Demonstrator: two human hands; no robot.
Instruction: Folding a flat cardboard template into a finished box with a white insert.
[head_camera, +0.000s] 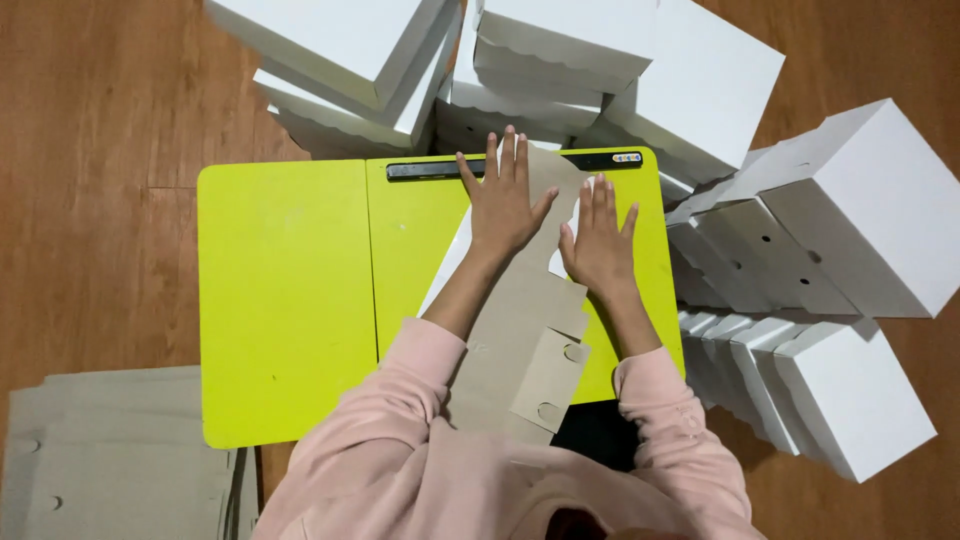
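Observation:
A flat, unfolded cardboard box blank (525, 330), grey-brown on the side facing up, lies across the right half of a small lime-green table (285, 300). My left hand (503, 200) presses flat on the blank's far part, fingers spread toward the table's back edge. Beside it my right hand (600, 243) also lies flat with fingers apart, on the blank's right edge where a white flap shows. Neither hand grips anything. Both sleeves are pink.
Several folded white boxes are piled behind the table (560, 50) and along its right side (850, 210). A stack of flat cardboard blanks (110, 460) lies on the wooden floor at the lower left. A black strip (430, 170) runs along the table's back edge.

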